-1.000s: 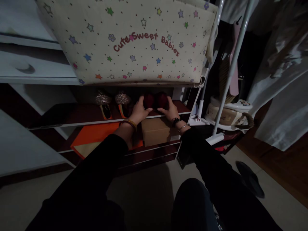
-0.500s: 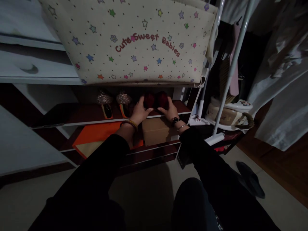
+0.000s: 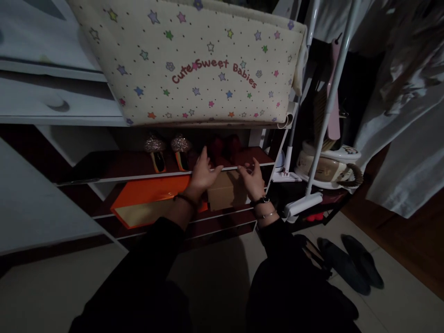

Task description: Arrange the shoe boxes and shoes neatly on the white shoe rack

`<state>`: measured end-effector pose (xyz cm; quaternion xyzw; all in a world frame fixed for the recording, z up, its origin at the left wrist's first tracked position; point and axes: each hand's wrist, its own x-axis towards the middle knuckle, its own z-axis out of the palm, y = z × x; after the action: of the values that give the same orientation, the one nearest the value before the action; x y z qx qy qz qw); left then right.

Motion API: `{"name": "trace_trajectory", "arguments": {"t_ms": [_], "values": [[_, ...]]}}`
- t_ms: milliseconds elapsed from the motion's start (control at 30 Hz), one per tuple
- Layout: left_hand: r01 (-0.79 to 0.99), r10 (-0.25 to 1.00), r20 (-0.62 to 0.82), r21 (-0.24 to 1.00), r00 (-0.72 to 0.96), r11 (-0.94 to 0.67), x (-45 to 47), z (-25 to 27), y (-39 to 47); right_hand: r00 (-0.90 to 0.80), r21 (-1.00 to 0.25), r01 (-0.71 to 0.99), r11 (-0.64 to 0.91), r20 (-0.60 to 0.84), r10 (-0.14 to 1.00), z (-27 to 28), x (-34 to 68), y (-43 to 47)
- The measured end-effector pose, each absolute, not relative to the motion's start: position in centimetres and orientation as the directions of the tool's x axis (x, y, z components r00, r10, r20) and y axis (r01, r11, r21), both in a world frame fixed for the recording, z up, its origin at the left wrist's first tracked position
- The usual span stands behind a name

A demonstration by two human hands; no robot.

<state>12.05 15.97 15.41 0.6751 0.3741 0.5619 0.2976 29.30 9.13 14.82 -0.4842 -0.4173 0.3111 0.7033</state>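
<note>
A pair of dark red shoes stands on the brown shelf under a cream fabric basket. My left hand hovers just in front of the shelf edge with fingers spread and holds nothing. Beside it, my right hand is also open and empty, a little below and to the right of the red shoes. Left of the red pair sit two glittery shoes with orange insoles.
The star-printed basket overhangs the shelf. An orange box and a brown cardboard box lie on the lower shelf. A white pole and stacked items stand to the right. Dark slippers lie on the tiled floor.
Both hands have let go of the red shoes and drawn back from the shelf toward me. The view has shifted slightly, showing the slippers on the floor.
</note>
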Motion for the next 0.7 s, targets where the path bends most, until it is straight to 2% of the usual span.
{"name": "trace_trajectory", "arguments": {"t_ms": [100,200,300,400,533,700], "values": [[-0.027,0.888,0.458,0.889,0.054,-0.457,10.8,14.2,11.9,0.474,-0.878,-0.296,0.377,0.207,0.856,13.5,27.8,6.6],[-0.102,0.909,0.414,0.907,0.049,-0.408,9.1,13.0,7.7,0.41,-0.774,-0.538,0.335,0.108,0.906,13.0,26.1,4.8],[-0.259,0.928,0.371,0.899,0.024,-0.353,7.8,12.9,4.7,0.279,-0.696,-0.675,0.244,0.066,0.958,13.4,24.5,3.5],[-0.46,0.924,0.366,0.843,0.109,-0.279,7.3,14.0,3.3,0.095,-0.65,-0.75,0.124,0.08,0.992,14.3,23.3,2.3],[-0.669,0.86,0.448,0.721,0.247,-0.183,7.1,16.2,1.8,-0.093,-0.671,-0.734,0.103,0.25,0.964,16.1,22.5,0.3],[-0.714,0.728,0.591,0.67,0.346,-0.205,5.7,17.3,-1.0,-0.247,-0.694,-0.673,0.256,0.537,0.807,18.3,23.0,-2.8]]}}
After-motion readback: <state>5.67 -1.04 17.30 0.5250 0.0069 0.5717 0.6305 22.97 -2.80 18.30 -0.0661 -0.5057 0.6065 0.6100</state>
